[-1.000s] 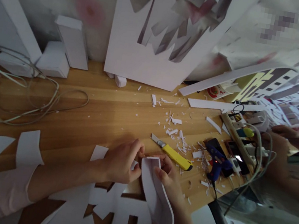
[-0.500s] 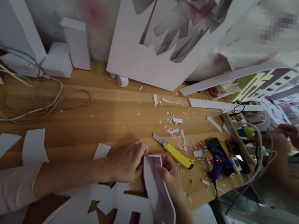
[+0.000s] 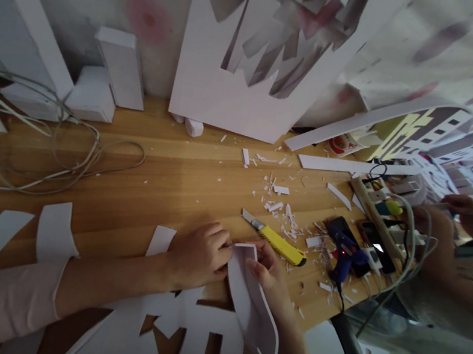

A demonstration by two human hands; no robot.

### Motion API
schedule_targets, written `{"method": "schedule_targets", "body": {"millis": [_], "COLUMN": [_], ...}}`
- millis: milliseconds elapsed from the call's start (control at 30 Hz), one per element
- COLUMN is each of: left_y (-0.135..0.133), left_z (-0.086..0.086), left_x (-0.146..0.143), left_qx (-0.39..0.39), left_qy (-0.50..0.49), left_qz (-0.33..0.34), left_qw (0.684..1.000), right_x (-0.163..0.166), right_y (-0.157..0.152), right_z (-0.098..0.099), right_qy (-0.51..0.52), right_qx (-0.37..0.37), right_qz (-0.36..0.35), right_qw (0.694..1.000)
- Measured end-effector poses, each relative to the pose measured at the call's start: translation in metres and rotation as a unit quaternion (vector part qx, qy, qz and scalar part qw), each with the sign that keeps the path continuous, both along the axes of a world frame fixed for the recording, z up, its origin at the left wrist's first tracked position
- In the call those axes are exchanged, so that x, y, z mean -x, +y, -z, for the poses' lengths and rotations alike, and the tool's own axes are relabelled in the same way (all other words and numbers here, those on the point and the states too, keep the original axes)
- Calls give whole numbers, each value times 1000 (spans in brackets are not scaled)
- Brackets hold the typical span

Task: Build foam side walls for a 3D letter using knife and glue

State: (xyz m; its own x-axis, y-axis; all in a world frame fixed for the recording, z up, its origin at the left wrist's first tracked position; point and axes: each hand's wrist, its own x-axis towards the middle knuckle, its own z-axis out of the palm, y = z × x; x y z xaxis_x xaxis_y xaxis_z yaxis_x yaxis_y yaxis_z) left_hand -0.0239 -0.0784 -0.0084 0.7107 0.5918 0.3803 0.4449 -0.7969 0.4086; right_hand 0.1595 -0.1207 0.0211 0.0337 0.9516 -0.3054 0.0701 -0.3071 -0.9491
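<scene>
White foam-board strip [image 3: 251,314]: left hand [image 3: 199,256] and right hand [image 3: 269,274] both pinch its far end, mid-bend I reckon; next needs steady crease pressure.

Matt white strip [image 3: 251,302], probably foam board; smooth, lightly glossy wood surface [image 3: 171,184]; yellow plastic knife [image 3: 280,246] with dull metal blade [image 3: 249,218]; shiny blue plastic glue gun [image 3: 345,258].

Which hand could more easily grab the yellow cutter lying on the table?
Probably the right. The right hand sits just beside the yellow cutter, while the left hand is farther away, across the bent white strip both hands pinch.
</scene>
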Motion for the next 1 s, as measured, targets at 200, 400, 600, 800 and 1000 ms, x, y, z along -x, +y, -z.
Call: {"method": "schedule_targets", "body": {"millis": [200,400,600,800,1000], "left_y": [0,3,4,4,4], "left_z": [1,5,6,7,8], "left_x": [0,-1,-1,-1,-1], "left_qx": [-13,-42,-77,-72,-78], "left_qy": [-42,-61,-85,-72,-85], "left_qz": [-6,-10,-27,-21,-21], "left_qw": [999,997,993,995,993], "right_x": [-1,-2,-3,-5,-5], "right_y": [0,-3,-3,-3,-2], "right_z": [2,10,14,15,18], "right_qy": [9,20,36,38,32], "right_qx": [-4,-3,-2,0,-3], "right_qz": [6,17,14,11,9], "right_qw": [1000,1000,999,999,999]}}
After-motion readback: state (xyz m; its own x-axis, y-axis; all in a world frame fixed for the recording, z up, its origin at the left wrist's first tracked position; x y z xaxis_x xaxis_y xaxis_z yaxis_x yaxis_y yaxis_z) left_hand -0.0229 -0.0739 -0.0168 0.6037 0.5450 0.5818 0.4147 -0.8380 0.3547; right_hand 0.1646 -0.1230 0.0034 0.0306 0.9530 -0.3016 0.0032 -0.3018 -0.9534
